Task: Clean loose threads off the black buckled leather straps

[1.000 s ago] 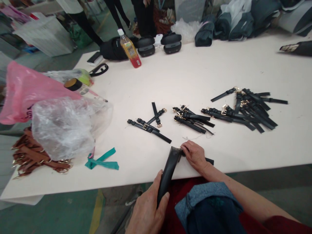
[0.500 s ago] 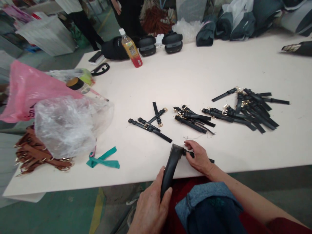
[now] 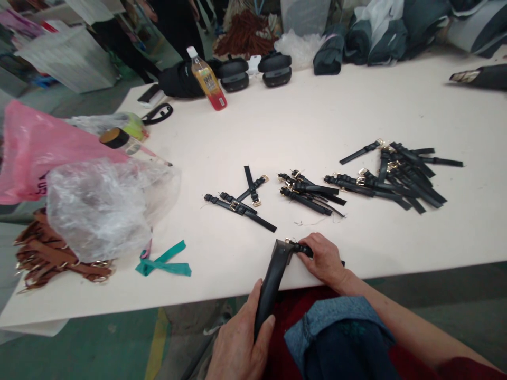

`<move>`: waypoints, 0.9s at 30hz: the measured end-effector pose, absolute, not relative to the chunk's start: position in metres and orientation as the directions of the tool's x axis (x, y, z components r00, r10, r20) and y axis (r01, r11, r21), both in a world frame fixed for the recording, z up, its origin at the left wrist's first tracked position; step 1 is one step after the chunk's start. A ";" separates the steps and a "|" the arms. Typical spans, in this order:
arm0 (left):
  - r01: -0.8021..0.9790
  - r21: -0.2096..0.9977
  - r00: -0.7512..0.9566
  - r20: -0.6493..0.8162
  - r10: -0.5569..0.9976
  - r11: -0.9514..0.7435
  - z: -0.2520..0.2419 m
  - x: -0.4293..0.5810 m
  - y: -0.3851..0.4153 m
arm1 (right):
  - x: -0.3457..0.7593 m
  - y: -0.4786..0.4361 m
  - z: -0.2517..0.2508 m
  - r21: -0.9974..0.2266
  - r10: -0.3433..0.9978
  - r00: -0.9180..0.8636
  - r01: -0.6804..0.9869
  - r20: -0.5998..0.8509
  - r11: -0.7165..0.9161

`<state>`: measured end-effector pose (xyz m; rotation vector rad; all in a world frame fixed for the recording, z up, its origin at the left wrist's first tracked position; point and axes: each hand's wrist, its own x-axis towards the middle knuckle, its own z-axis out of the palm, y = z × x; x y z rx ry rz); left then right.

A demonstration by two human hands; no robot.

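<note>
My left hand (image 3: 240, 338) is wrapped round the handle of a black hand-held trimmer tool (image 3: 274, 277), whose head rests on the white table's front edge. My right hand (image 3: 324, 258) pinches a black strap with a gold buckle (image 3: 298, 247) against the tool's head. Just beyond lie three loose black straps (image 3: 240, 207), a small bunch of straps (image 3: 309, 192) and a bigger pile of straps (image 3: 396, 174) to the right.
A clear plastic bag (image 3: 99, 206), a pink bag (image 3: 47, 148), brown straps (image 3: 51, 258) and a teal ribbon (image 3: 164, 262) lie at the left. A drink bottle (image 3: 206, 79), black headsets (image 3: 253, 71) and dark fabric rolls (image 3: 368, 37) line the far edge. People stand beyond the white table (image 3: 317, 121).
My right hand has slid a little along the strap at the tool's head, and the buckle now shows beside it. My view has shifted slightly; my left hand keeps its grip.
</note>
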<state>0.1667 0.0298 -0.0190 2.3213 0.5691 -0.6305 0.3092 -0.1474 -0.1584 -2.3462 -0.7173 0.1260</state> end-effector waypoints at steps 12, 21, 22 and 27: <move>0.466 0.411 0.782 -0.606 0.147 -0.783 -0.017 0.166 0.052 | 0.315 -0.152 -0.155 -0.643 0.587 0.809 0.468 0.034 -0.607; 0.360 0.396 0.795 -0.603 0.057 -0.845 -0.014 0.167 0.066 | 0.346 -0.159 -0.156 -0.611 0.738 0.672 0.613 0.070 -0.501; 0.348 0.389 0.798 -0.600 0.052 -0.853 -0.013 0.170 0.064 | 0.348 -0.160 -0.158 -0.620 0.747 0.661 0.618 0.076 -0.484; 0.313 0.346 0.803 -0.594 0.052 -0.885 -0.006 0.183 0.054 | 0.351 -0.163 -0.163 -0.652 0.754 0.647 0.619 0.108 -0.438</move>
